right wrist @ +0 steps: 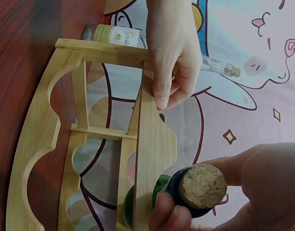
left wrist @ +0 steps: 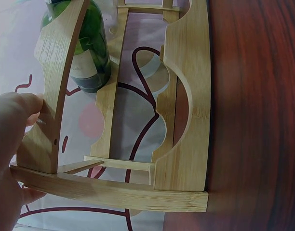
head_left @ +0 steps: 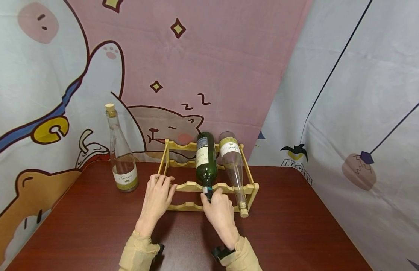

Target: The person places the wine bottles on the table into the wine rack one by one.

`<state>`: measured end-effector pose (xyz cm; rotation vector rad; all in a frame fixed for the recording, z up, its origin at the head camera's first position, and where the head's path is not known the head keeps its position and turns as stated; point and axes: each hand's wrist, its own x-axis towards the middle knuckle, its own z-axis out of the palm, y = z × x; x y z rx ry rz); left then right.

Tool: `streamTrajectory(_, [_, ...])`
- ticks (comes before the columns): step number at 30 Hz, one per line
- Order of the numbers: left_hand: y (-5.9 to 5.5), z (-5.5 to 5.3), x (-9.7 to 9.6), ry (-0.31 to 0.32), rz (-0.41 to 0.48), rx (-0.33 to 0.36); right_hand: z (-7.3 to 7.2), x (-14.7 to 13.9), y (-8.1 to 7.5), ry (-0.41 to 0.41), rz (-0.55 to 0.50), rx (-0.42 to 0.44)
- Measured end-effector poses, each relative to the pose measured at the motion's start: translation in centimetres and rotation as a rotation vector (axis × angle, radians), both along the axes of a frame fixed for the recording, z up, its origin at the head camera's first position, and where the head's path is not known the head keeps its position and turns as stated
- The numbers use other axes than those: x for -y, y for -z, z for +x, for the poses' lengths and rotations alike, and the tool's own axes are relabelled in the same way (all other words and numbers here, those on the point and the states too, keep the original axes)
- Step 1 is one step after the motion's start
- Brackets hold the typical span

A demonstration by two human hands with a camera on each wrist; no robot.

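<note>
A light wooden wine rack (head_left: 189,186) stands on the table. My left hand (head_left: 157,197) grips its front left corner, with thumb and fingers around the top rail (right wrist: 146,154) in the right wrist view. A green wine bottle (head_left: 206,160) lies across the rack's upper level in the middle, base to the back and neck toward me. Its corked neck is held by my right hand (head_left: 220,212), and the cork (right wrist: 203,186) shows between thumb and fingers in the right wrist view. To the right, a clear corked bottle (head_left: 234,165) lies on the same level, neck forward.
Another clear corked bottle (head_left: 124,165) stands upright on the table left of the rack. The dark red-brown table (head_left: 294,226) extends to both sides. Behind it hangs a cloth printed with cartoon animals (head_left: 229,67).
</note>
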<state>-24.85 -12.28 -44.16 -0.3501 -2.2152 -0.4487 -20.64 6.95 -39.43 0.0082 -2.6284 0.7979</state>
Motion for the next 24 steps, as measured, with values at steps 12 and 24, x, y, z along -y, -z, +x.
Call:
streamTrajectory(12, [-0.06,0.06,0.00,0.000,-0.003,0.000,-0.11,-0.16,0.00,-0.034,-0.080,0.086])
streamTrajectory(24, [-0.16,0.12,0.00,0.004,0.001,0.006,-0.19,-0.13,-0.21,-0.026,-0.105,0.152])
